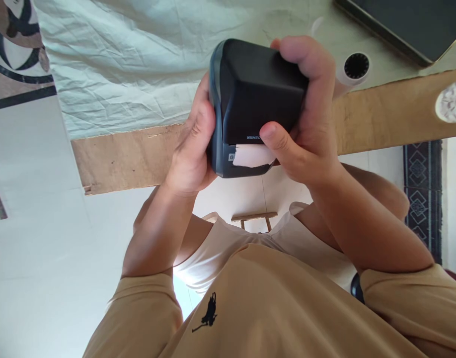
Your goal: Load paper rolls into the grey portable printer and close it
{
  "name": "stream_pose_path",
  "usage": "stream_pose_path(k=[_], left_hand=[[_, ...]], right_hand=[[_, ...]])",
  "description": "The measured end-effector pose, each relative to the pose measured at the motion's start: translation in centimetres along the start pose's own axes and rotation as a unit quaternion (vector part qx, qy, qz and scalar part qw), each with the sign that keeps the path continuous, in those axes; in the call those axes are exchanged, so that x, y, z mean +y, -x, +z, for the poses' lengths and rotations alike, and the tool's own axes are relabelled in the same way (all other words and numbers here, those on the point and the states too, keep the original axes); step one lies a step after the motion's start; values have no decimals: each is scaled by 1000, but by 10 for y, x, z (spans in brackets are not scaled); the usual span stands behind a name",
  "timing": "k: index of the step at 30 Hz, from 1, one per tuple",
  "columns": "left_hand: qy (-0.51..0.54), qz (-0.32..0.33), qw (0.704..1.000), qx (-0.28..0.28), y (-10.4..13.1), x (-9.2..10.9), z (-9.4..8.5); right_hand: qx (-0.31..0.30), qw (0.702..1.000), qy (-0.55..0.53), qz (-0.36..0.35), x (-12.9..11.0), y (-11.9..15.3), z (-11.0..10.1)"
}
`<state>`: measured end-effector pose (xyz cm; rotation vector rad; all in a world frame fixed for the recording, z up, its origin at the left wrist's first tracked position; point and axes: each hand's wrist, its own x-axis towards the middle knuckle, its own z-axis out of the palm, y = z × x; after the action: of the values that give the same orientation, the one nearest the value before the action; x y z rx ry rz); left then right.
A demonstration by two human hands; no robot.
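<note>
A black label printer (265,94) is held up over the table's front edge, between my two hands. White paper (252,155) sticks out of the slot at its lower end. My left hand (196,144) grips the printer's left side, its thumb along the edge and its other fingers mostly hidden behind. My right hand (313,109) is wrapped round the right side, with the thumb over the front near the paper slot and a finger over the top right corner.
A pale green cloth (131,64) covers the table above a bare wooden edge (127,161). A dark flat case (410,25) lies at the upper right, near a small round black-topped object (356,65). Clear crumpled plastic (451,103) sits at the right edge.
</note>
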<state>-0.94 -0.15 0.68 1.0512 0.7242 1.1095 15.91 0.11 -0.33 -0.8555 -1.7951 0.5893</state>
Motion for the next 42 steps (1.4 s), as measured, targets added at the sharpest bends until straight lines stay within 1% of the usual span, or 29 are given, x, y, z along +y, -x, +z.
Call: stream_pose_path(k=[3, 7, 11, 14, 18, 22, 26, 29, 32, 38, 42], left_hand=[[43, -30, 999, -6, 1, 2, 1], [38, -66, 996, 48, 2, 0, -1], [34, -48, 997, 59, 3, -1, 1], [30, -56, 995, 71, 4, 2, 3], [26, -58, 996, 60, 5, 4, 3], [38, -49, 996, 69, 5, 2, 3], [40, -24, 996, 78, 4, 1, 3], [54, -14, 994, 94, 3, 0, 2], [78, -4, 993, 92, 1, 0, 2], [73, -7, 991, 114, 2, -1, 2], [90, -6, 989, 115, 2, -1, 2]], right_hand=[[-26, 1000, -7, 12, -1, -1, -2], [-72, 997, 3, 14, -1, -1, -6], [-91, 996, 18, -8, 2, 0, -8], [-100, 995, 24, -17, 4, -1, -8], [-105, 994, 8, -23, 4, -1, -8], [-112, 993, -31, -27, 3, -1, -8], [-109, 992, -54, -20, 2, -2, -8], [-108, 992, -55, -17, 2, -1, -8], [-106, 993, -48, -20, 1, -1, -7], [-106, 994, -28, -15, 1, -1, -8], [-107, 994, -38, -2, -1, -2, -8]])
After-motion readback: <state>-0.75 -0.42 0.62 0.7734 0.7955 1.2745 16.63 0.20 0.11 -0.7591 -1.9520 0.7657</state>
